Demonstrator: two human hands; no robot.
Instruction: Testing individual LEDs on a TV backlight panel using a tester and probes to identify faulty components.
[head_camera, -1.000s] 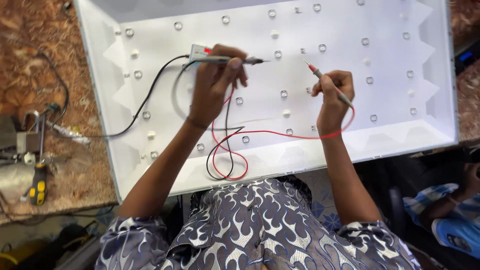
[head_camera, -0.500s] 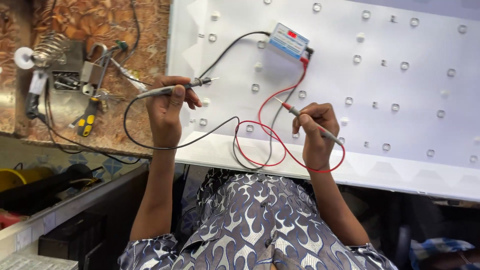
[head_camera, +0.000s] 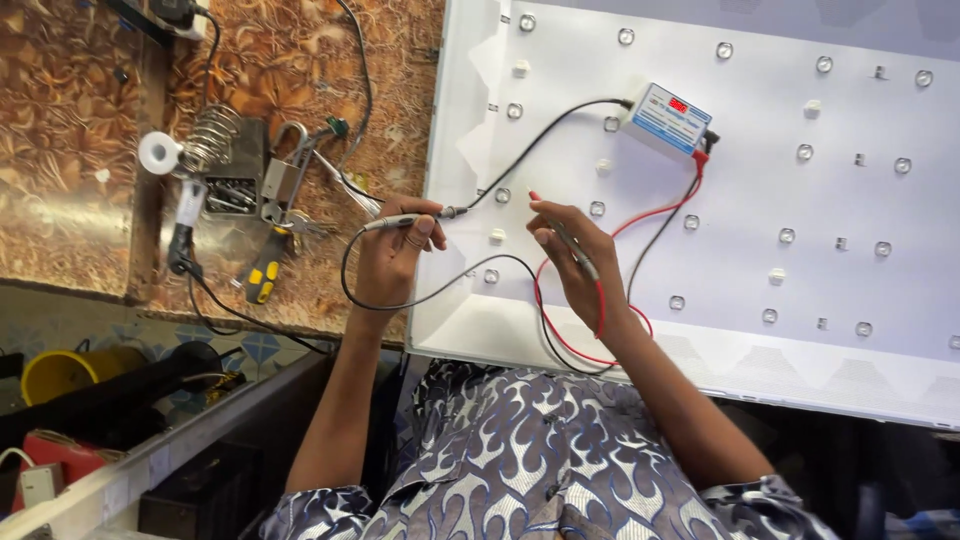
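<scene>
Head view: left hand (head_camera: 392, 262) is closing thumb and fingers around the black probe (head_camera: 415, 218), tip pointing right and hovering at the left edge of the white backlight panel (head_camera: 760, 360), near one of the round LED lenses (head_camera: 502, 195). Right hand (head_camera: 575, 262) is pinching the red probe (head_camera: 572, 240) pen-style, fingers curled, tip angled up-left just above the panel surface between lens rows; can't tell if either tip is actually touching a contact.

Both leads are running back to the small white tester box (head_camera: 668, 118) sitting on the panel's upper middle; the red lead (head_camera: 560, 335) is looping down off the near panel edge, the black lead (head_camera: 440, 290) is curving under the left wrist.

Off to the left on the brown patterned bench (head_camera: 80, 150): soldering iron stand (head_camera: 215, 140) and a yellow-handled tool (head_camera: 264, 278), both well apart from the hands.

Step, as I'm reading it: lining the probes up on an LED strip at the panel's left end, not yet seated. Next move is calling for steady placement of both tips on the two contacts of one strip, keeping polarity straight, while eyeing the tester display
</scene>
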